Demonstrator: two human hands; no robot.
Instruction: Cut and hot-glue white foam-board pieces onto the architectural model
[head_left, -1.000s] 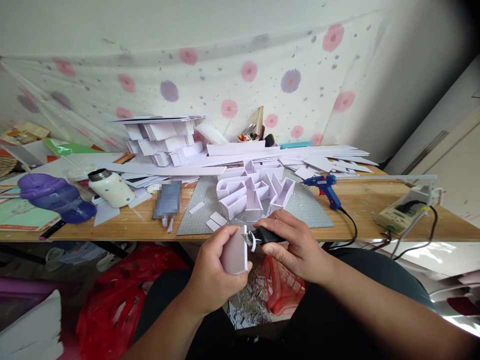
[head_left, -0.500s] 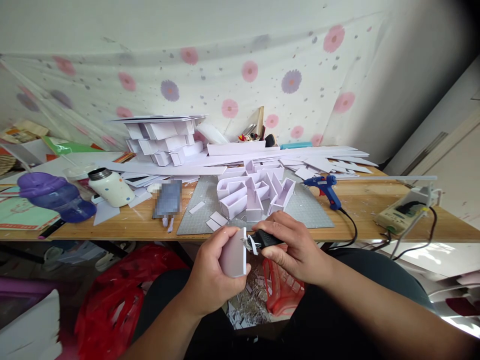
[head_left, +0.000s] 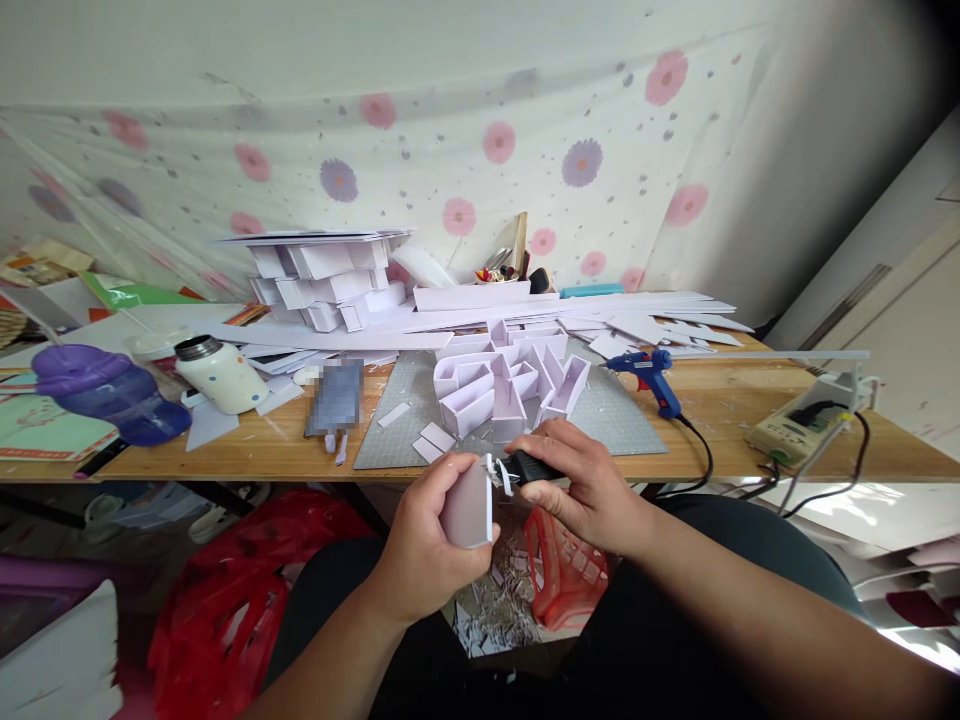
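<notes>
My left hand (head_left: 424, 540) is closed around a small white foam board piece (head_left: 469, 508), holding it upright by its sides in front of the table edge. In my right hand (head_left: 589, 490) is a utility knife (head_left: 534, 466) with a black handle. Its blade end meets the upper part of the board's right edge, where a curled white shaving hangs; the blade itself is mostly hidden. Just beyond my hands, a white foam board model (head_left: 510, 405) with several walled compartments stands on a grey cutting mat (head_left: 615, 425).
To the right lie a blue glue gun (head_left: 656, 382) and a power strip (head_left: 784, 425). A stacked white model (head_left: 326, 280) stands at the back. At left are a white bottle (head_left: 221, 375) and a purple bottle (head_left: 112, 395). Below, a red basket (head_left: 562, 575) sits among offcuts.
The knife and my right hand have shifted slightly up along the board's edge. My left hand keeps its hold, and the board is nearly still.
</notes>
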